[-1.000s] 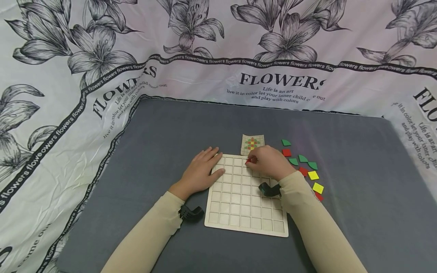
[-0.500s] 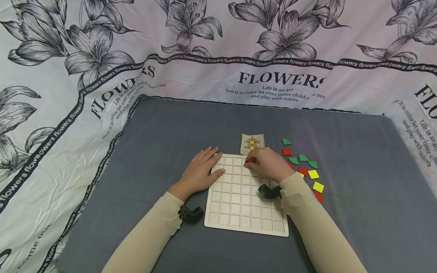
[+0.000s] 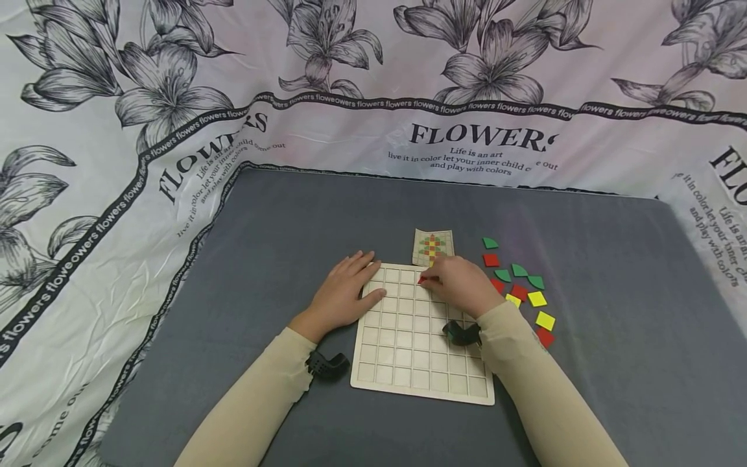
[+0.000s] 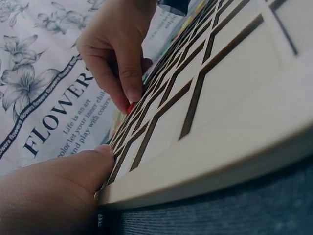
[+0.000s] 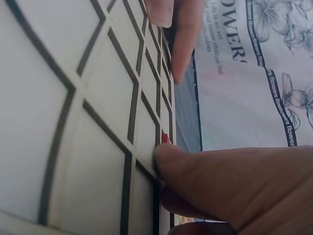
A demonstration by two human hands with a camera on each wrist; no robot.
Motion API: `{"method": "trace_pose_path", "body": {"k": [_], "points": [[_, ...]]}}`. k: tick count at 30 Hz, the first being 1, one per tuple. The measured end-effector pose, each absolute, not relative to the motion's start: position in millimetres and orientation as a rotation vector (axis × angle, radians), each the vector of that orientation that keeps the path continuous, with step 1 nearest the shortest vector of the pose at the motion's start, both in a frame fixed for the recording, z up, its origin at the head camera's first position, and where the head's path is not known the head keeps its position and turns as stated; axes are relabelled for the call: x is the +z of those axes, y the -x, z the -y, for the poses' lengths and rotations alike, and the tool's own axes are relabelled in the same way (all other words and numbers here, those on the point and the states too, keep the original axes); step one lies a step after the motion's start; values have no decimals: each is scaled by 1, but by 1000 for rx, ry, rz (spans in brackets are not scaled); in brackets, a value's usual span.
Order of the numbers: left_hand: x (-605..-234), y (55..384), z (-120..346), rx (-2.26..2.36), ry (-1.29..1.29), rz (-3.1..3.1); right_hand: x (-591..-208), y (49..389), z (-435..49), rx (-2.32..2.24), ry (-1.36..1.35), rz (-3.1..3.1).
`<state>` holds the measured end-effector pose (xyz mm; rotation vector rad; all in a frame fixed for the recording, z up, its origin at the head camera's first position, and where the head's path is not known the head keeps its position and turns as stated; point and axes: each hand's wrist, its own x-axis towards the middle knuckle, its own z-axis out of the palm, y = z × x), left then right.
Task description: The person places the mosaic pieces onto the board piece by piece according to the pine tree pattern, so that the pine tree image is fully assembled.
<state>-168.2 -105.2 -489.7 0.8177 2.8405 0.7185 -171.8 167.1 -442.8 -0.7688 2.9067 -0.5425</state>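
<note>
A pale wooden grid board lies on the dark grey table. My left hand rests on its upper left corner, fingers straight and thumb spread along the edge. Near the top row, my right hand pinches a small red piece between thumb and fingers, right at the board's cells. In the right wrist view only a bit of the red piece shows beside the thumb; its full outline is hidden. Just beyond the board lies a small pattern card with a coloured design, partly covered by the right hand.
Right of the board lie loose pieces: green quarter-round tiles, red tiles and yellow squares, several in all. Some sit close to the right forearm. A flower-printed cloth surrounds the grey tabletop.
My right hand has shifted slightly nearer at the top row, still pinching the red piece. A red and a yellow tile behind it show more now. The left hand stays put.
</note>
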Motion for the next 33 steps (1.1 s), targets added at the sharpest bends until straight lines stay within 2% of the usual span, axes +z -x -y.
{"method": "trace_pose_path", "body": {"k": [15, 33], "points": [[-491, 168, 105, 711, -817, -2845, -442, 160, -170, -560, 756, -2951], [-490, 167, 104, 719, -816, -2848, -438, 150, -209, -653, 632, -2945]]}}
